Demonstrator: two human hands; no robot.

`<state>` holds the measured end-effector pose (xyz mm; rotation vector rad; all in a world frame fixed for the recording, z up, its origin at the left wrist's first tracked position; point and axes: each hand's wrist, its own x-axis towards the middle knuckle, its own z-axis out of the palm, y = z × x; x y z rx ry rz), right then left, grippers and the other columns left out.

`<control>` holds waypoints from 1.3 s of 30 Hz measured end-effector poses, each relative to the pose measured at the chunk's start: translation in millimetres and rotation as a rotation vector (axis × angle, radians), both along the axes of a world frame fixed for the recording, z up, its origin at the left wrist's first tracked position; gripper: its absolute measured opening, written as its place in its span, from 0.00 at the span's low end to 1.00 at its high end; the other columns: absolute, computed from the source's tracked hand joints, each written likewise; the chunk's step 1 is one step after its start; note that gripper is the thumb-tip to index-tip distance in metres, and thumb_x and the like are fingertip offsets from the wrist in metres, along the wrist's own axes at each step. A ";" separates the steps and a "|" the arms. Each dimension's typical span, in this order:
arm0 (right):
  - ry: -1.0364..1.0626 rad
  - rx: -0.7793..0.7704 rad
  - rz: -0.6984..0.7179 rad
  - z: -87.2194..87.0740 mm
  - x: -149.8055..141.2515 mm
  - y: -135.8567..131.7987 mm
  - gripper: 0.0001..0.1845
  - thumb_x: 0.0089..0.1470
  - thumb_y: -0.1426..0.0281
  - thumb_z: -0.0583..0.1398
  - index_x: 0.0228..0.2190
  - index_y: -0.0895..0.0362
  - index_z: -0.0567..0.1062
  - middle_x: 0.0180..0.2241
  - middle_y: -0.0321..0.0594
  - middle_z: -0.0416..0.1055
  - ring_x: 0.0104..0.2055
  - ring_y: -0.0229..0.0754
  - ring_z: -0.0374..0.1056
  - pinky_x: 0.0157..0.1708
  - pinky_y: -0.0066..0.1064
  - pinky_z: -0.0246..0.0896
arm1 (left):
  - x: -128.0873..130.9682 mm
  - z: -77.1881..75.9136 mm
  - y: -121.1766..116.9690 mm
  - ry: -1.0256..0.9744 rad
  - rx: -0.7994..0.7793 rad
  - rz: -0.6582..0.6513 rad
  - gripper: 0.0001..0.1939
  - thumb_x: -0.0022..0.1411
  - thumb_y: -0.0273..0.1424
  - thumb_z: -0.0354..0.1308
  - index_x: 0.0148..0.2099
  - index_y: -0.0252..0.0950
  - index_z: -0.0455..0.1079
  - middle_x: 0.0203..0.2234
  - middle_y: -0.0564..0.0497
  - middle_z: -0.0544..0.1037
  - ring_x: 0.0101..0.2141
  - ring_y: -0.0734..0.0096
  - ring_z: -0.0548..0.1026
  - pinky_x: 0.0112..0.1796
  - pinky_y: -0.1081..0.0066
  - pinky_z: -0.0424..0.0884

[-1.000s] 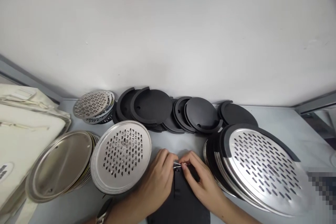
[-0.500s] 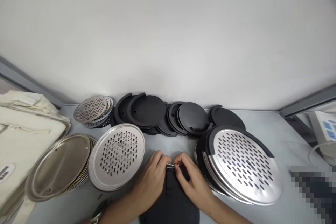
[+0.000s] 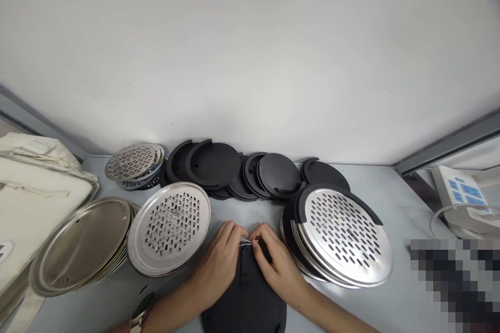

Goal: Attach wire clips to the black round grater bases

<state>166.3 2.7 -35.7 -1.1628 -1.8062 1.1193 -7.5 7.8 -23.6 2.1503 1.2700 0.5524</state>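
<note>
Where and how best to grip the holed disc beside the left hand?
Probably the right rim of the disc, pinched by the left hand coming from the right: that edge is plain, unholed and nearest that hand; the middle looks rough.

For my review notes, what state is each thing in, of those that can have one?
Left hand: pinching a thin silver metal piece.
Right hand: pinching the same piece.
Black flat board: partly covered by the hands.
Silver round perforated metal disc: tilted.
Silver round slotted metal disc, black-edged: tilted, topmost on its stack.
Plain silver round metal discs: stacked.
Matte black round discs: overlapping in a row.
</note>
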 end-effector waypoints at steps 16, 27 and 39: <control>0.003 -0.016 0.016 -0.4 0.3 -0.6 0.08 0.65 0.73 0.47 0.35 0.54 0.62 0.35 0.38 0.61 0.38 0.41 0.62 0.40 0.34 0.58 | -0.2 2.2 -0.1 -0.083 -0.077 -0.021 0.12 0.66 0.19 0.39 0.40 0.37 0.61 0.37 0.50 0.65 0.40 0.65 0.66 0.42 0.64 0.65; -0.010 -0.013 0.004 0.5 -0.4 -0.2 0.08 0.64 0.74 0.47 0.33 0.54 0.62 0.34 0.38 0.62 0.37 0.41 0.62 0.38 0.33 0.58 | 1.7 -0.3 -1.5 -0.119 -0.050 0.022 0.11 0.66 0.20 0.41 0.40 0.38 0.62 0.36 0.50 0.66 0.39 0.65 0.66 0.41 0.65 0.65; -0.014 0.009 -0.003 -2.1 -0.6 -1.8 0.07 0.62 0.76 0.48 0.33 0.54 0.61 0.33 0.38 0.61 0.36 0.41 0.61 0.37 0.33 0.58 | 2.8 3.7 -0.2 -0.133 -0.058 0.041 0.11 0.65 0.20 0.41 0.39 0.38 0.62 0.35 0.50 0.67 0.39 0.66 0.67 0.41 0.67 0.66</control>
